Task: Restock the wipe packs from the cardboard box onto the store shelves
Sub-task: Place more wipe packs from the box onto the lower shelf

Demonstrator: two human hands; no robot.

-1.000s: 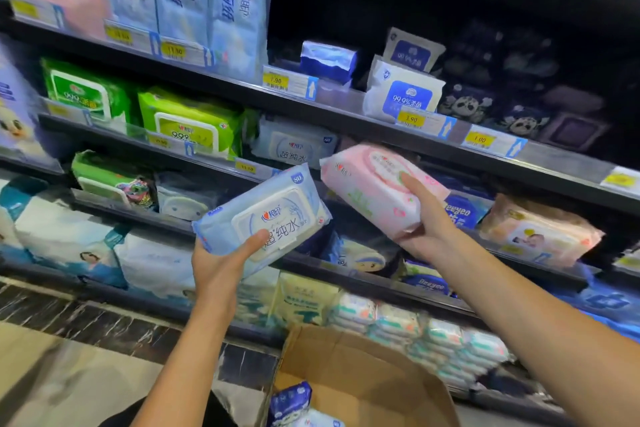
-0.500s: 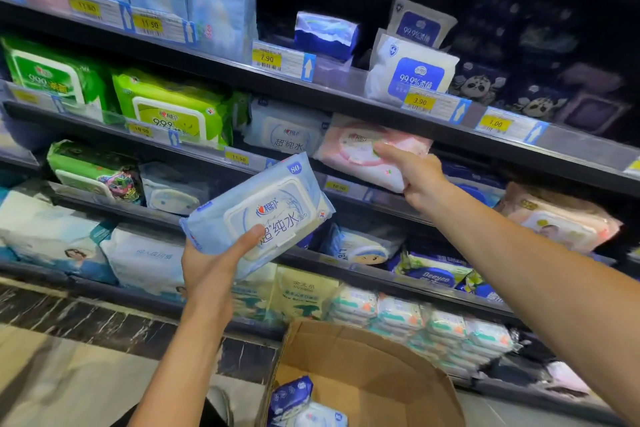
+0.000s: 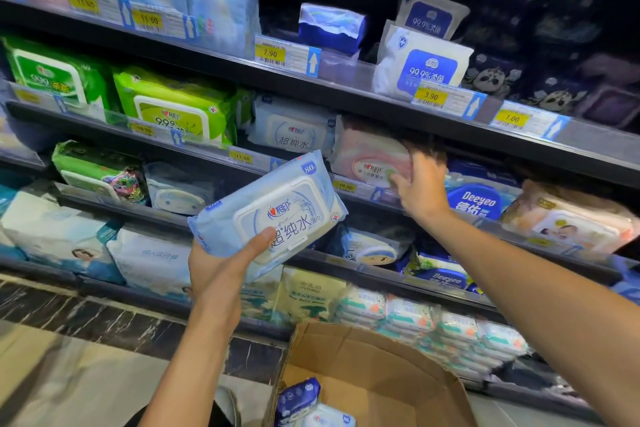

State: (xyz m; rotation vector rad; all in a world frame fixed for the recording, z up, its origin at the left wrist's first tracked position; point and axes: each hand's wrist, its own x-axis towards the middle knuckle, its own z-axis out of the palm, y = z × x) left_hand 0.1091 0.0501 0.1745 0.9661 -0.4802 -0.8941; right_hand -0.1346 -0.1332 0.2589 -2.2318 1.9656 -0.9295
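My left hand (image 3: 214,274) grips a light blue wipe pack (image 3: 273,211) from below, thumb on its white lid, in front of the middle shelves. A pink wipe pack (image 3: 367,156) lies on the second shelf beside a white-blue pack of the same brand (image 3: 294,132). My right hand (image 3: 420,191) reaches to the pink pack's right end, with its fingers spread against it and the thumb on its front. The open cardboard box (image 3: 381,374) stands at the bottom centre, with dark blue and light blue packs (image 3: 301,399) in its left corner.
Green wipe packs (image 3: 173,107) fill the left of the second shelf. Blue Deeyeo packs (image 3: 474,201) and a peach baby-wipe pack (image 3: 568,218) sit right of my right hand. Price-tag rails (image 3: 287,54) line the shelf edges. A dark marbled plinth (image 3: 104,315) runs below.
My right hand has carried the pink pack up and back onto the second shelf and loosened its hold. The blue pack in my left hand has stayed roughly where it was.
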